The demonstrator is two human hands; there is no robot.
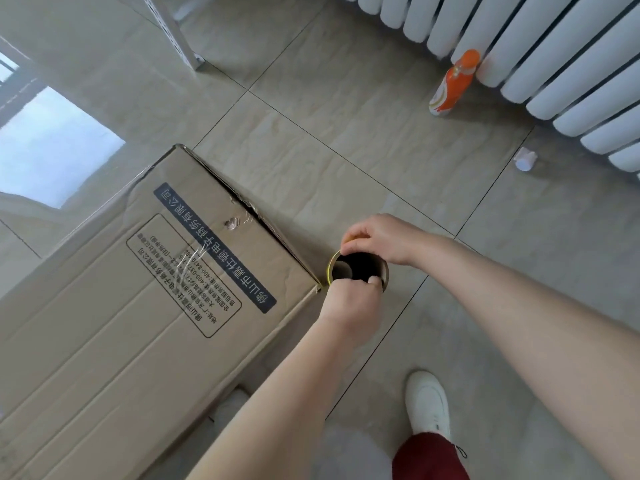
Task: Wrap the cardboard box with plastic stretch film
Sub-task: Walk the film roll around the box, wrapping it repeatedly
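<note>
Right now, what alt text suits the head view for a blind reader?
Left hand and right hand hold a stretch film roll upright, seen down its hollow core, beside the corner of a cardboard box on a tiled floor. An orange bottle stands by a white radiator.

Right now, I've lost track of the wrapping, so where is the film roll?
Head view, right of centre: the film roll is upright beside a corner of the cardboard box, gripped by the left hand and right hand.

Brown cardboard box (138, 289), black print; orange-white bottle (453, 83); white radiator (540, 57); beige floor tiles (346, 140).
</note>
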